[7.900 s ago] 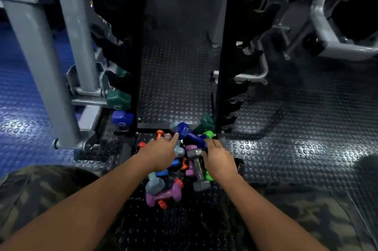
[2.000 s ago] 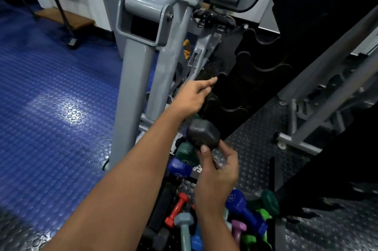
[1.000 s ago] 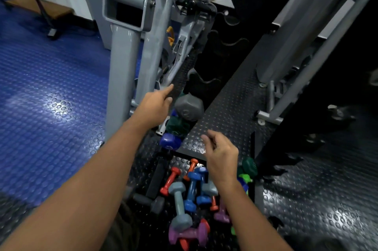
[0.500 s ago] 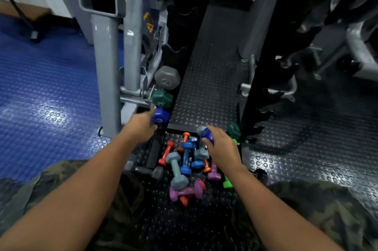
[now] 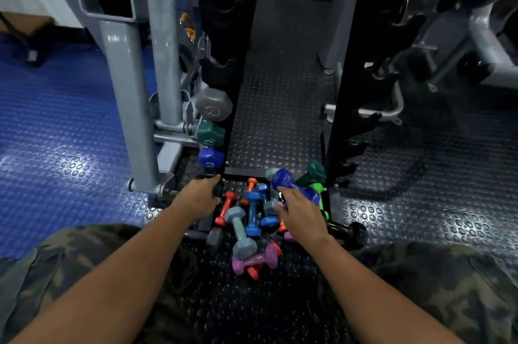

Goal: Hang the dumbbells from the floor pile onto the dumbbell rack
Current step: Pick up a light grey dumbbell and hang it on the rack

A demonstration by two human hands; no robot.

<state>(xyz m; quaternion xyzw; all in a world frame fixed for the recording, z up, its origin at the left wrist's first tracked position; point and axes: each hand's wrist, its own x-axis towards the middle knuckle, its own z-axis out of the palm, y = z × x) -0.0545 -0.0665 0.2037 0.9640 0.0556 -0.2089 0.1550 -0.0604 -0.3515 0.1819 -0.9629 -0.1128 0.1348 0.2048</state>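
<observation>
The dark blue dumbbell lies on top of the floor pile, at its far right side, between the two uprights of the dumbbell rack. Its long axis runs from far-left to near-right, with the far-left head raised. The right hand is directly on the near side of this dumbbell, fingers loosely spread, touching or almost touching its handle, holding nothing. The left hand is further, at the pile's left edge; whether it holds something I cannot tell.
</observation>
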